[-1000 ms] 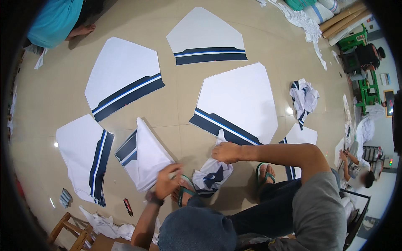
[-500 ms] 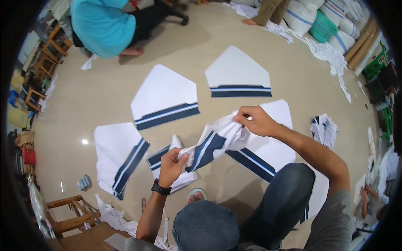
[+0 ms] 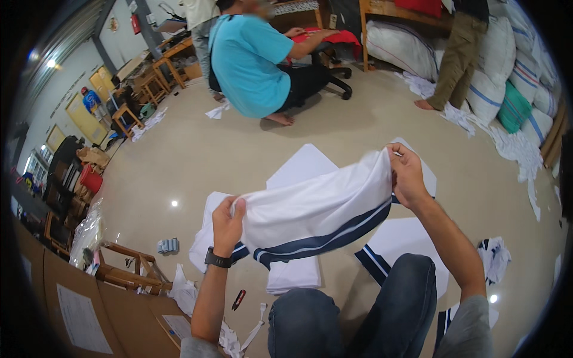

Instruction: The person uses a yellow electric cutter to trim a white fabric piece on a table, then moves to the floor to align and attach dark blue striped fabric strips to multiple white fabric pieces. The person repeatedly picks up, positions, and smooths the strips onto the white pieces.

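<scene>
A white fabric panel (image 3: 316, 206) with a navy and white striped band hangs stretched in front of me. My left hand (image 3: 228, 228) pinches its upper left corner, a black watch on the wrist. At the upper right corner, my right hand (image 3: 408, 176) grips the cloth between thumb and fingers. Below the band, a folded white pile (image 3: 293, 277) lies on the floor by my knees. Similar striped panels are spread around it: one on the left (image 3: 203, 244), one at the back (image 3: 301, 162), partly covered by the held cloth, and one on the right (image 3: 412, 238).
Small red-and-black snips (image 3: 239, 299) lie near my left forearm. A wooden stool (image 3: 134, 268) and cardboard box (image 3: 134, 313) stand at left. Crumpled fabric (image 3: 494, 261) lies at right. A person in a turquoise shirt (image 3: 250, 65) crouches ahead; sacks (image 3: 492, 98) are stacked behind a standing person (image 3: 459, 59).
The bunched panel is now spread out between my hands, which have moved apart, the right one farther right. My view has tilted up, showing more of the room.
</scene>
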`<control>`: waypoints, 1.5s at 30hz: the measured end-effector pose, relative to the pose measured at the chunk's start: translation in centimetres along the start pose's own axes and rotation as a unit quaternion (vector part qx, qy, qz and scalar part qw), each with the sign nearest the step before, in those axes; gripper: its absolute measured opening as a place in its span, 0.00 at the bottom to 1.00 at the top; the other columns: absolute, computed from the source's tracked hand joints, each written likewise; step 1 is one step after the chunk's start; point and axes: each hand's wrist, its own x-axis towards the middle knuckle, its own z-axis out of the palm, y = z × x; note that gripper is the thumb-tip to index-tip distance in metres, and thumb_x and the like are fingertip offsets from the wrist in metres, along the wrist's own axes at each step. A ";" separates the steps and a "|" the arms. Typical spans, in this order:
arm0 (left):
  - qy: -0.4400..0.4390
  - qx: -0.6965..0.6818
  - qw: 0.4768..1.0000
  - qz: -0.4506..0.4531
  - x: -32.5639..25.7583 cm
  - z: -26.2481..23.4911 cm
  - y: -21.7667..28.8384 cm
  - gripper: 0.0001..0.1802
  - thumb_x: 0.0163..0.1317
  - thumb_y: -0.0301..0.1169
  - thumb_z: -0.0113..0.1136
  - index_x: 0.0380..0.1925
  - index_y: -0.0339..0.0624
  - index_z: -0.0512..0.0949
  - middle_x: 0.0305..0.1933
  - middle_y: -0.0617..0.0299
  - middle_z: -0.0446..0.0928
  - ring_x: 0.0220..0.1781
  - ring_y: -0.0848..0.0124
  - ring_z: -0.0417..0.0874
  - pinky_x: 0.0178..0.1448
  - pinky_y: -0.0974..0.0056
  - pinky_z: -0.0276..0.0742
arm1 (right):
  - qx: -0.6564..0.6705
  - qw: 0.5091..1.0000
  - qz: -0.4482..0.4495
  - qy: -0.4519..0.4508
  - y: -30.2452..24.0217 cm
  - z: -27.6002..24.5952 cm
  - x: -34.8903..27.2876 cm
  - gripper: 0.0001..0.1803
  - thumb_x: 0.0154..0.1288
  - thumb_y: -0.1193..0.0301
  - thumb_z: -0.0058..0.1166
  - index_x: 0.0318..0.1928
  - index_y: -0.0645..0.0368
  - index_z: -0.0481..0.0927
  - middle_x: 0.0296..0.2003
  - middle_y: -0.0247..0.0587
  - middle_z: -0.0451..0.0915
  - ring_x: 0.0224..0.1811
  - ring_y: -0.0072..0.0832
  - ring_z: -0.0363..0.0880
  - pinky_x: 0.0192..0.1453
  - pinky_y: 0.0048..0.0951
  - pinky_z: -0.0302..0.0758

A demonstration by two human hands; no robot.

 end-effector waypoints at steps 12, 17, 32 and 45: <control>-0.147 -0.072 0.985 0.052 -0.4 7.1 9.3 0.12 0.64 0.32 0.67 0.38 0.31 0.84 0.32 0.63 0.84 0.33 0.80 0.81 0.36 0.72 0.77 | -0.016 0.980 0.168 -0.110 -1.6 11.4 0.2 0.19 0.74 0.64 0.51 0.55 0.68 0.75 0.42 0.41 0.81 0.38 0.25 0.81 0.41 0.25 0.76; -0.143 -0.073 0.987 -0.015 0.2 5.5 7.9 0.16 0.68 0.37 0.64 0.40 0.30 0.83 0.31 0.63 0.84 0.30 0.80 0.79 0.35 0.72 0.76 | -0.135 0.966 0.103 -0.196 1.9 10.7 -1.0 0.17 0.71 0.68 0.58 0.51 0.71 0.78 0.33 0.41 0.83 0.33 0.21 0.81 0.39 0.24 0.77; 0.082 0.021 0.995 0.051 -9.6 -1.9 -5.8 0.20 0.53 0.16 0.59 0.48 0.33 0.80 0.40 0.47 0.85 0.43 0.63 0.88 0.46 0.63 0.80 | 0.048 0.992 0.057 -0.101 1.8 21.1 -0.9 0.11 0.73 0.65 0.57 0.44 0.60 0.77 0.33 0.34 0.81 0.34 0.23 0.82 0.43 0.28 0.79; 0.182 0.117 0.976 0.016 -4.3 -20.7 -22.1 0.12 0.56 0.17 0.58 0.40 0.35 0.82 0.41 0.50 0.84 0.39 0.61 0.84 0.45 0.65 0.77 | 0.004 0.989 0.140 -0.046 21.9 26.4 12.1 0.23 0.69 0.79 0.56 0.61 0.63 0.64 0.45 0.47 0.79 0.43 0.33 0.81 0.50 0.38 0.81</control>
